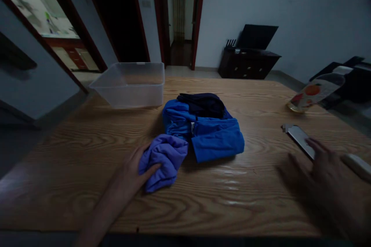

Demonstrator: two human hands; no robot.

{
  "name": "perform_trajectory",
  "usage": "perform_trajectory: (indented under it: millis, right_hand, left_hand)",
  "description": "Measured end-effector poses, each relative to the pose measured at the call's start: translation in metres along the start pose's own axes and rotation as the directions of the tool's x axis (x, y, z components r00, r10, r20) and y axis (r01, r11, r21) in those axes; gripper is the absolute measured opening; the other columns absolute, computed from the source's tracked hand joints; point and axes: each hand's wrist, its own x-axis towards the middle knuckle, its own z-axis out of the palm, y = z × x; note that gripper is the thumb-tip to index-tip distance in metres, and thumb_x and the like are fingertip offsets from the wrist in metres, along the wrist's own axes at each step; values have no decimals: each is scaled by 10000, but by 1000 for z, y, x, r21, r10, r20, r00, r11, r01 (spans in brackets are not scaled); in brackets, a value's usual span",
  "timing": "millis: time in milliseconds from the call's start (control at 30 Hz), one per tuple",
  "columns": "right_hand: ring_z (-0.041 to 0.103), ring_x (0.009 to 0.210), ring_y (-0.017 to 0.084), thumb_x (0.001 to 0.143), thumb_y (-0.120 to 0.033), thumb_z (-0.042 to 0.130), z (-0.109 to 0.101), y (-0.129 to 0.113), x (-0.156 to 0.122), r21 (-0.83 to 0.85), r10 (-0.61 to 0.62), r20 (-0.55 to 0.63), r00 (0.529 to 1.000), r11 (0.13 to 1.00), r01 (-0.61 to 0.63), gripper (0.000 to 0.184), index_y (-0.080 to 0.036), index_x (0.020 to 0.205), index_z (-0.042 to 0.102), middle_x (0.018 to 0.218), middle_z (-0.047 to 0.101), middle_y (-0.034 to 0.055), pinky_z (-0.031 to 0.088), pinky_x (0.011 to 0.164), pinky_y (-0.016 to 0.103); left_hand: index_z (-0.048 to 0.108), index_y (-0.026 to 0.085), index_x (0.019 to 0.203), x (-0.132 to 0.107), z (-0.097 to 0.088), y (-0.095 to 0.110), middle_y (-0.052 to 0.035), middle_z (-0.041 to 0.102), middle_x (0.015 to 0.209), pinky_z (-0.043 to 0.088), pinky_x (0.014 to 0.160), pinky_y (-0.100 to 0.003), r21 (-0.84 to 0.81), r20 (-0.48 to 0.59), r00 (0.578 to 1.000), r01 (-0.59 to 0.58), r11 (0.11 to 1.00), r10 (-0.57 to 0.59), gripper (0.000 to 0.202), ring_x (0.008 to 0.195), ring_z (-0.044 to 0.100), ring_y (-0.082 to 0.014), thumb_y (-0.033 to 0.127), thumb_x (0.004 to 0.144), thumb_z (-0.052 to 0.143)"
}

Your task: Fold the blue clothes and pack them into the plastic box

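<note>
My left hand (131,171) grips the near left side of a crumpled purple cloth (165,158) on the wooden table (217,200), thumb on top of it. Just behind lies a pile of blue garments (214,139) with a dark navy piece (203,104) on top. My right hand (321,170) hovers low over the table at the right with fingers spread, blurred by motion, its fingertips next to a phone (300,139); it holds nothing.
A clear plastic tub (130,85) stands at the table's far left. A glass with a fruit print (314,92) sits at the far right, and a pale object (358,166) lies by the right edge. A dark cabinet (247,63) and open doorways are beyond.
</note>
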Motion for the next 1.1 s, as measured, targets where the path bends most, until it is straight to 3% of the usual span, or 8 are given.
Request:
perform_trajectory:
  millis: [133, 233, 300, 400, 567, 767, 900, 1100]
  right_hand:
    - [556, 1454, 372, 1054, -284, 620, -4, -122, 12, 330, -355, 49, 934, 888, 320, 490, -279, 1536, 532, 1602, 554, 147, 479, 1187, 600]
    - [583, 1420, 307, 1050, -191, 601, 0, -203, 20, 469, -646, 8, 763, 677, 567, 459, -254, 1502, 555, 1493, 665, 103, 487, 1205, 538]
    - [516, 1488, 334, 1038, -162, 589, 7, -242, 26, 476, -716, 43, 697, 628, 616, 520, -185, 1552, 513, 1552, 624, 134, 439, 1254, 565]
    - [399, 1572, 387, 1039, -184, 613, 23, -276, 36, 460, -723, 59, 688, 631, 625, 555, -92, 1571, 483, 1677, 475, 210, 362, 1301, 606]
    - [405, 1540, 423, 980, -302, 761, 25, -288, 47, 599, -699, 46, 713, 591, 540, 498, -99, 1404, 596, 1649, 451, 266, 371, 1268, 622]
    - [648, 1027, 257, 1035, -297, 680, -27, -265, 42, 798, -728, 179, 662, 501, 335, 144, -191, 1130, 661, 1068, 700, 83, 505, 987, 437]
    - [648, 941, 227, 1086, -453, 610, -42, -249, 27, 788, -657, 372, 655, 597, 151, 252, -210, 1102, 674, 1012, 693, 45, 468, 822, 349]
    - [664, 915, 225, 1076, -579, 581, -13, -220, 9, 748, -546, 551, 631, 659, -83, 378, -217, 1105, 686, 1042, 732, 43, 469, 772, 325]
  left_hand:
    - [552, 262, 1528, 14, -21, 29, -118, 605, 1563, 446, 1221, -508, -26, 190, 981, -42, 999, 46, 712, 1430, 580, -336, 683, 968, 678]
    - [587, 220, 1487, 17, -29, 58, -162, 655, 1488, 397, 1228, -577, 130, 228, 973, -54, 990, 23, 736, 1393, 600, -380, 725, 957, 664]
    - [661, 166, 1366, 17, -26, 76, -199, 709, 1375, 315, 1244, -659, 302, 197, 980, -70, 951, 9, 658, 1338, 627, -425, 668, 944, 711]
    - [720, 155, 1213, 18, -20, 91, -188, 757, 1262, 201, 1275, -695, 430, 131, 991, -59, 901, 2, 355, 1276, 666, -409, 414, 971, 696]
    - [731, 191, 1282, 9, -38, 96, -126, 765, 1300, 507, 1094, -448, 121, 257, 965, 11, 993, -42, 383, 1157, 720, -312, 281, 927, 617]
    - [695, 231, 1393, -9, -80, 110, -50, 754, 1342, 500, 1083, -358, -99, 501, 851, -126, 987, 159, 531, 1211, 693, -284, 265, 865, 651]
    - [693, 233, 1400, -7, -79, 113, -55, 743, 1371, 505, 1072, -349, -116, 628, 751, -168, 979, 203, 526, 1218, 691, -283, 266, 877, 660]
    - [675, 188, 1440, -14, -47, 98, -132, 689, 1459, 450, 1167, -453, 28, 526, 842, -157, 987, 119, 539, 1330, 631, -344, 529, 1041, 554]
